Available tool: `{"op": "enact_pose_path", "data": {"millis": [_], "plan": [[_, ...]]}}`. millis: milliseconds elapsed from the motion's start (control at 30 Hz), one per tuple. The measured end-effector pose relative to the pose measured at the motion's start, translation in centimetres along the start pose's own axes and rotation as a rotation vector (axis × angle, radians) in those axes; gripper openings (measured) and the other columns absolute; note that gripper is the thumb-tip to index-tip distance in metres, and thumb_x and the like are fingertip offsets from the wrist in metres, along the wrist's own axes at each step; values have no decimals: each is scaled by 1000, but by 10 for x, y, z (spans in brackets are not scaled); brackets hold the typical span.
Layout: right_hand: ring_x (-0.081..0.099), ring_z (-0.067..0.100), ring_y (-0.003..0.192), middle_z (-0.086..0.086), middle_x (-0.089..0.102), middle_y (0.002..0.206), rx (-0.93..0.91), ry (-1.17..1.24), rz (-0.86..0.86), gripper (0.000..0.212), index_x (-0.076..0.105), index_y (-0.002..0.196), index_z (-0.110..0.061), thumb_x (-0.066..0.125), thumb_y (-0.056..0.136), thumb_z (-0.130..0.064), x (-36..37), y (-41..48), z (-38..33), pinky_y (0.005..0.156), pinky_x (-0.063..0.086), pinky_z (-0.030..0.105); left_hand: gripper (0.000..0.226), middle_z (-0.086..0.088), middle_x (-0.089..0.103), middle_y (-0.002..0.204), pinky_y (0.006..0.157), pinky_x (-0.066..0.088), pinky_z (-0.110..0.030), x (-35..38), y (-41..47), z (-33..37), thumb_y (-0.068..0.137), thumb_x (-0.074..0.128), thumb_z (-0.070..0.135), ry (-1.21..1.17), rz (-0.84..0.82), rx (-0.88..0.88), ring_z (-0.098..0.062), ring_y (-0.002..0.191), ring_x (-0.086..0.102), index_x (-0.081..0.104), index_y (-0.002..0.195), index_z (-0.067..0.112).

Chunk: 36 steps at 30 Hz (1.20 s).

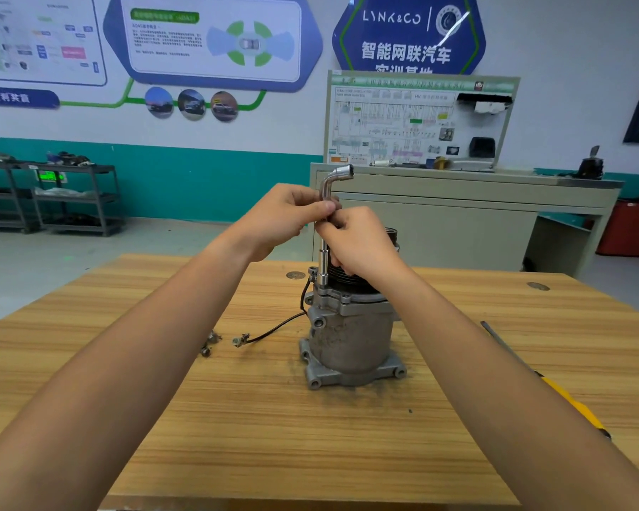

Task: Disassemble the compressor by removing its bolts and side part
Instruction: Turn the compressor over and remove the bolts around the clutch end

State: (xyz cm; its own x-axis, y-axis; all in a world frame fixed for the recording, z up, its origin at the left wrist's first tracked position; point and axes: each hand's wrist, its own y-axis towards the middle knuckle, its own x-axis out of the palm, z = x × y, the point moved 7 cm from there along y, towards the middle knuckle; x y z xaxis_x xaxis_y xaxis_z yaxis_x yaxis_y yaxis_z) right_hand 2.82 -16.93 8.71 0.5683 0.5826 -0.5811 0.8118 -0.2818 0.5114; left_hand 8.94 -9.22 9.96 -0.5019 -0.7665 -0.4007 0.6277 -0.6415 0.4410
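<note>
Two hands on one L-shaped socket wrench (pixel 324 258), held upright. Left hand (pixel 285 219) pinching the shaft just under the bend, right hand (pixel 362 241) curled round it directly below, knuckles touching the left. Socket end planted on the top flange of the compressor (pixel 351 337), left side; whatever's under the socket hidden. Short bent end pointing right, up in free air. Compressor standing on end around mid-width of the wooden table (pixel 237 437), closer to the far edge than the near one, pulley on top behind the right hand. Black wire (pixel 273 330) trailing off its left side to a small connector lying on the wood. Couple of small metal fasteners (pixel 209 344) just left of that connector, well apart from the compressor. Yellow-handled screwdriver (pixel 554 392) off to the right, lying diagonal, partly hidden under the right forearm. Wide stretch of bare wood between the forearms, right down to the near edge. Grey cabinet (pixel 458 223) close behind the far edge.
</note>
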Motion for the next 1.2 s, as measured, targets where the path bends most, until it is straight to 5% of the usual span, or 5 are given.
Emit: {"op": "enact_pose_path", "data": {"millis": [167, 400, 633, 900, 1200], "plan": [[50, 17, 62, -4, 47, 56, -9, -83, 81, 31, 47, 60, -23, 58, 88, -25, -3, 0, 4, 48, 31, 23, 10, 3, 65, 76, 59, 42, -8, -2, 3, 0, 86, 66, 23, 30, 168, -3, 7, 65, 55, 69, 79, 16], [38, -1, 25, -2, 44, 50, 52, 26, -97, 35, 49, 57, -21, 53, 91, -17, -3, 4, 8, 31, 27, 11, 17, 11, 67, 101, 85, 40, -29, 3, -1, -3, 95, 53, 19, -34, -42, -64, -7, 104, 57, 66, 92, 30], [41, 8, 58, -8, 45, 55, -52, -175, 112, 29, 61, 61, -14, 62, 84, -32, -10, 11, 4, 40, 27, 16, 9, 4, 63, 84, 79, 46, -32, -6, 1, -12, 83, 70, 24, -80, 198, -117, -13, 91, 56, 63, 77, 21], [33, 1, 53, -9, 40, 54, -47, -52, 58, 26, 59, 62, -14, 56, 87, -19, -5, 10, 5, 43, 24, 19, 15, 13, 66, 103, 77, 40, -23, -3, -1, -7, 94, 54, 21, -49, 21, -60, -1, 103, 55, 65, 93, 31], [45, 8, 57, -7, 50, 56, -83, -97, 135, 31, 61, 61, -18, 58, 87, -32, -9, 12, 1, 45, 28, 22, 8, 8, 62, 78, 51, 38, -1, -9, 2, -4, 86, 66, 18, -25, 183, 2, 16, 60, 54, 65, 79, 20]]}}
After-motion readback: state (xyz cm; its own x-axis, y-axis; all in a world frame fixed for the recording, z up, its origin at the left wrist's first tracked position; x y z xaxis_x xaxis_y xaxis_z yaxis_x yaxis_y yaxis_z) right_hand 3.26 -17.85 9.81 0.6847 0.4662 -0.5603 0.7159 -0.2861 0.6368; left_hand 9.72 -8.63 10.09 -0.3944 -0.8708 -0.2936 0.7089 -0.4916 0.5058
